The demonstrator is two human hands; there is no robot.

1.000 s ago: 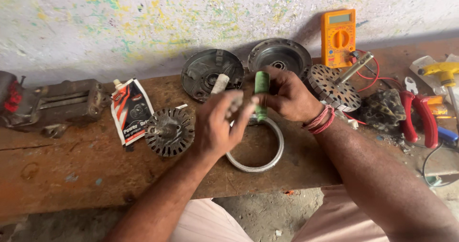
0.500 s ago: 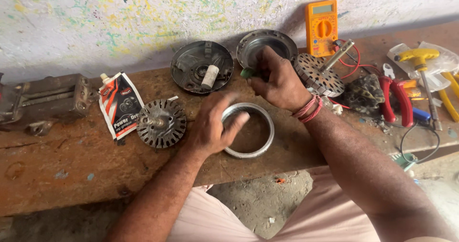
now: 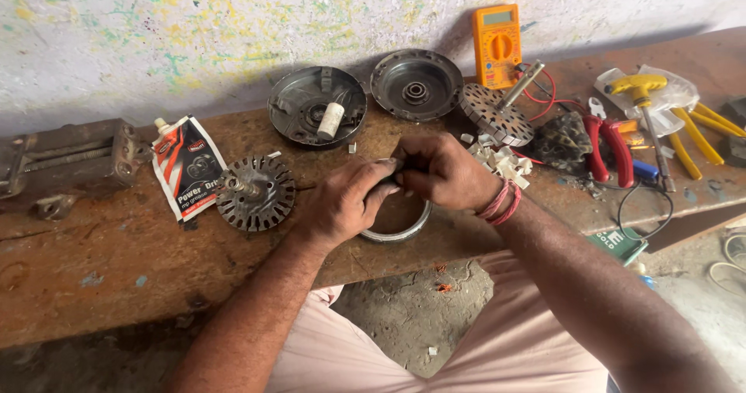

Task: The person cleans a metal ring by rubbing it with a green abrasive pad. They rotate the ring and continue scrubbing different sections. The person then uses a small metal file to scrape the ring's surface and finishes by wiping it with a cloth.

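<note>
My left hand (image 3: 346, 206) and my right hand (image 3: 443, 172) meet fingertip to fingertip at the middle of a worn wooden bench (image 3: 116, 261). They are just above the far rim of a metal ring (image 3: 398, 234) that lies flat on the wood. The fingers of both hands are curled and pressed together. Whatever they pinch is hidden between them. Red thread bands circle my right wrist. A slotted round rotor (image 3: 255, 193) sits to the left of my left hand.
Two round metal covers (image 3: 317, 104) (image 3: 416, 85) lie against the wall, beside an orange multimeter (image 3: 497, 45) and a slotted disc (image 3: 495, 113). White bits (image 3: 501, 160), red pliers (image 3: 610, 148) and yellow-handled tools (image 3: 645, 90) lie at the right. A grease pouch (image 3: 189, 168) and a vise (image 3: 70, 160) are at the left.
My right hand came back from the far cover to join my left hand over the ring. The green-handled tool it held a second ago is out of sight.
</note>
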